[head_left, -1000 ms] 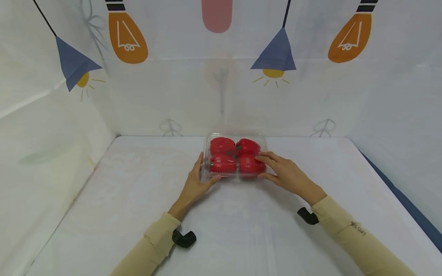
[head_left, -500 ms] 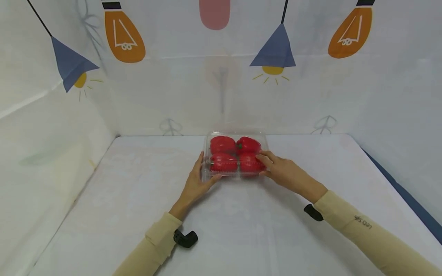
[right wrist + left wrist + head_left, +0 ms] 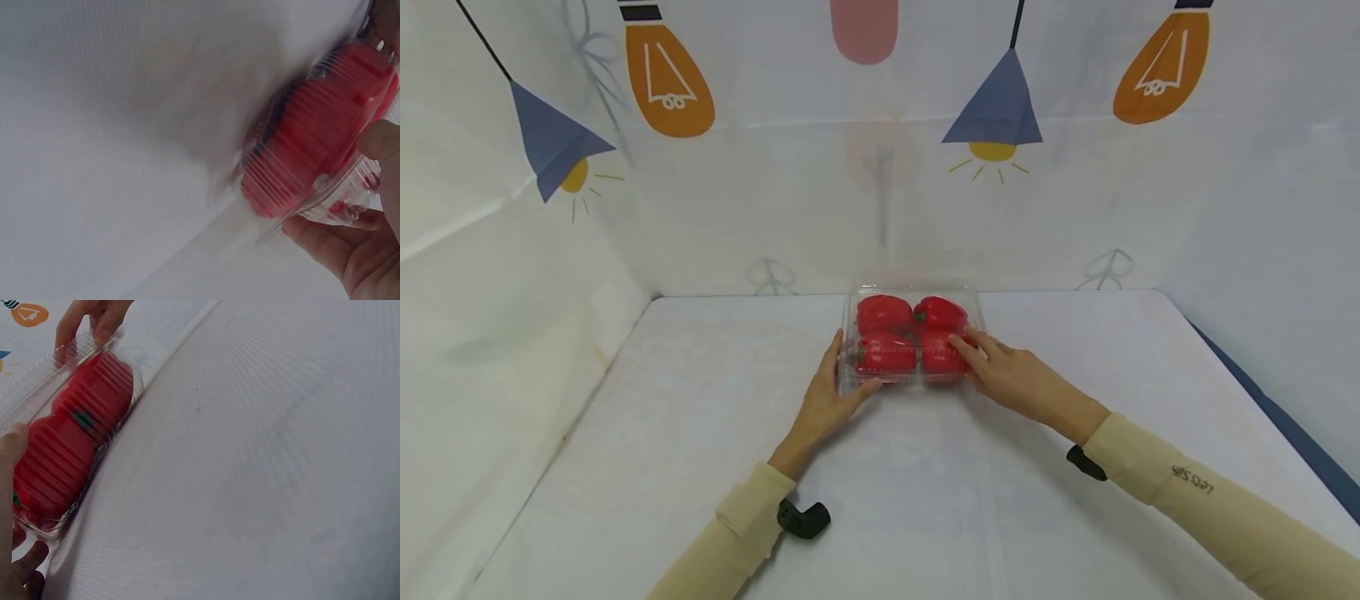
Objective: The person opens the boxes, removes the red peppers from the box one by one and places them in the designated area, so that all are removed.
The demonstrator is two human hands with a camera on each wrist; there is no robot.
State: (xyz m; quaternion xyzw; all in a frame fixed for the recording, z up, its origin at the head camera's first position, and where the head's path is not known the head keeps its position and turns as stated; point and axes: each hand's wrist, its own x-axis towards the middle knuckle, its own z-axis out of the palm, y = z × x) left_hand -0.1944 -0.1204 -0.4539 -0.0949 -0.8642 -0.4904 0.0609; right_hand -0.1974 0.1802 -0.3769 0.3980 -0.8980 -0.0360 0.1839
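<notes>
A clear plastic clamshell box (image 3: 917, 379) holding several red bell peppers (image 3: 886, 353) sits at the back middle of the white table. My left hand (image 3: 818, 410) grips its near left corner, thumb along the front and fingers against the left side. At the near right corner, my right hand (image 3: 1022, 385) has fingers over the lid and its thumb low at the front. In the right wrist view, the thumb and a finger of the right hand (image 3: 369, 256) pinch the box's rim. Green stems show through the ribbed front wall in the left wrist view.
The white table (image 3: 895, 500) runs up to a pale cloth backdrop (image 3: 820, 208) printed with lamps and bulbs, close behind the box. Cloth walls stand on both sides. A black wrist device (image 3: 805, 518) juts from the left sleeve.
The right hand's fingers have moved slightly left over the lid, and its thumb has slipped mostly out of sight. The left hand keeps its hold, and the box stays in place.
</notes>
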